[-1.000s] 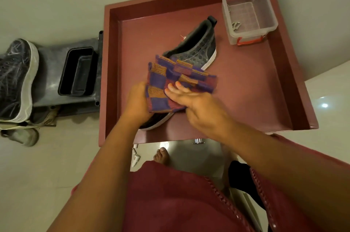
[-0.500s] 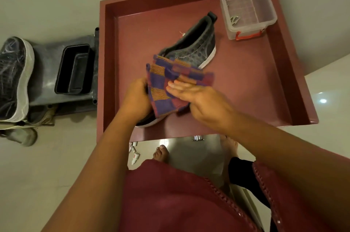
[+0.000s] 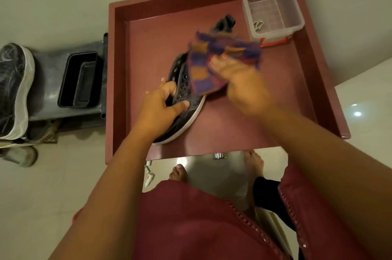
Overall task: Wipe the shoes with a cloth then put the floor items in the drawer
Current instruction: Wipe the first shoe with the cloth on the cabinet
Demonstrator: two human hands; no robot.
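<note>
Mid-wipe: task is in its first part, nowhere near done, by my read. Left hand (image 3: 162, 109) grips the dark shoe (image 3: 182, 98) at its laced opening, fingers curled in over the edge and thumb across the upper, holding it tipped on its side with the white sole edge facing the person. Right hand (image 3: 239, 81) presses a checked purple-orange cloth (image 3: 214, 62) onto the shoe's upper, fingers fairly straight on the fabric; blurred, so whether the thumb pinches the cloth I cannot tell. Shoe lies inside the red drawer (image 3: 318, 90), roughly at its middle, on the drawer bottom. Clear plastic box (image 3: 273, 15) sits in the drawer's far right corner, well apart from the shoe, something small and metallic inside. Outside the drawer, to its left, a second shoe (image 3: 14, 90) rests on a grey stand (image 3: 48, 81) with a black tray (image 3: 79, 80); it looks not yet wiped, judging by position only. Small white items (image 3: 149, 177) lie on the floor just below the drawer's near edge, beside bare feet; these probably count as the floor items and are not yet put away. Left: finish this shoe, second shoe, floor pickup.
</note>
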